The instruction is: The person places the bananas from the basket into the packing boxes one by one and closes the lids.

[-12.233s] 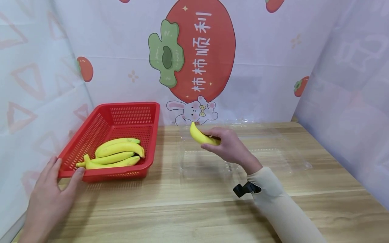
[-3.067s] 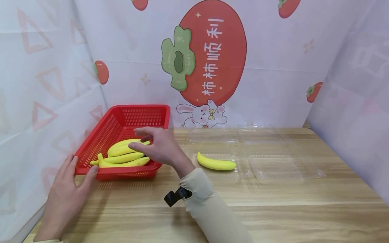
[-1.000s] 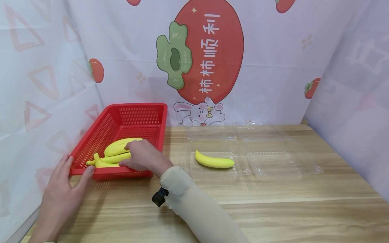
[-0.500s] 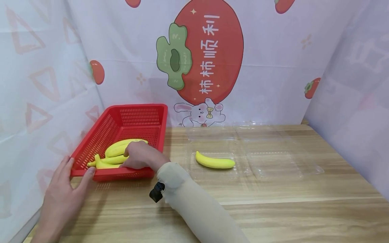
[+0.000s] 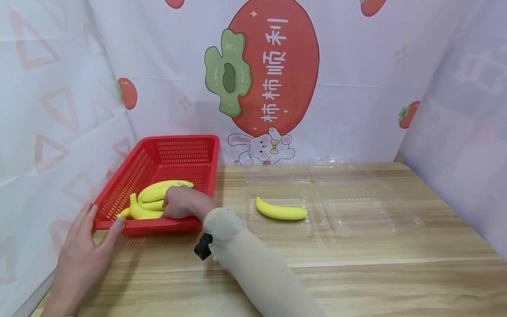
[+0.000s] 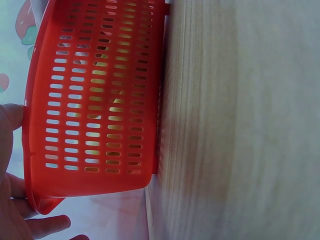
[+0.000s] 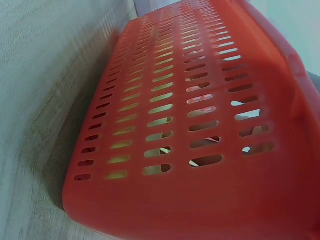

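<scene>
A red plastic basket with slotted walls stands at the left and holds several yellow bananas. At its near left corner my left hand holds the rim, thumb on the front edge and fingers along the left side. My right hand reaches over the front right corner and grips the nearest banana; its fingertips are hidden by the basket wall. Through the slots of the basket in the right wrist view, yellow shows. Another banana lies in a section of a clear plastic tray.
The clear tray spans the middle and right of the wooden table, its outline faint. A printed cloth backdrop stands behind, with cloth walls on both sides. The left wall comes close to the basket.
Earlier my right hand carried a banana over the tray; that banana now lies there. The hand has since gone into the basket, and the nearest banana's stem has shifted right and up.
</scene>
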Demonstrator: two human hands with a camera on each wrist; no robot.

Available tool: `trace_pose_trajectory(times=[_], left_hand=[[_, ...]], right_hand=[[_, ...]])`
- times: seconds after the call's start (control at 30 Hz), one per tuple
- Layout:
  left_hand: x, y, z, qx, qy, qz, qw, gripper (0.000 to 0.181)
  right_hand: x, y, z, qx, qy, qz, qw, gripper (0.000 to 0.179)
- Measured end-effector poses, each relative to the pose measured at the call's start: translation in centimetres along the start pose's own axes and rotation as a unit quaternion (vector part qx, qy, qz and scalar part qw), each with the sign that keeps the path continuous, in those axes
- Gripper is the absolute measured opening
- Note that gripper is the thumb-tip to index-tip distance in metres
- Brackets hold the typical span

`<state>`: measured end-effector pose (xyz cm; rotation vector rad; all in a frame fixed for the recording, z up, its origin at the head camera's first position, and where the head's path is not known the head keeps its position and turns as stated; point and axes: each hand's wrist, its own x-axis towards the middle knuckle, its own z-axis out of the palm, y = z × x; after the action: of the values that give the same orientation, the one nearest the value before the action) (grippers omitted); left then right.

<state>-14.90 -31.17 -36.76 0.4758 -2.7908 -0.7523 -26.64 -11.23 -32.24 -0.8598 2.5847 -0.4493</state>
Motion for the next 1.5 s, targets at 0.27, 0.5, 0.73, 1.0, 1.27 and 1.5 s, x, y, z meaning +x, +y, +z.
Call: trace_pose_trajectory(times=[0.27, 0.5, 0.73, 1.0, 1.27, 1.5], left_hand=[[0.01, 0.12, -0.01, 0.003, -0.002, -0.004, 1.0000, 0.099], [-0.06, 0.02, 0.06, 0.003, 0.001, -0.001, 1.0000, 0.100], [-0.14, 0.11, 0.15, 0.004, 0.006, -0.004, 1.0000, 0.099], [-0.02, 0.11, 0.07, 0.002, 0.002, -0.004, 1.0000, 0.098], [-0.31, 0.22, 0.12, 0.005, 0.006, -0.007, 0.9999, 0.099], [-0.35, 0.26, -0.03, 0.007, 0.002, -0.004, 1.0000, 0.100]], right_hand=[[0.28, 0.15, -0.10, 0.008, -0.027, 0.001, 0.9996, 0.037], [0.27, 0.22, -0.34, 0.008, -0.031, -0.002, 0.9995, 0.018], [0.28, 0.23, -0.26, 0.021, -0.026, 0.001, 0.9995, 0.025], [0.06, 0.34, -0.15, 0.014, -0.004, -0.021, 0.9997, 0.021], [-0.24, 0.43, -0.21, 0.034, 0.004, -0.023, 0.9992, 0.024], [-0.44, 0.43, -0.33, 0.058, 0.002, -0.024, 0.9980, 0.024]])
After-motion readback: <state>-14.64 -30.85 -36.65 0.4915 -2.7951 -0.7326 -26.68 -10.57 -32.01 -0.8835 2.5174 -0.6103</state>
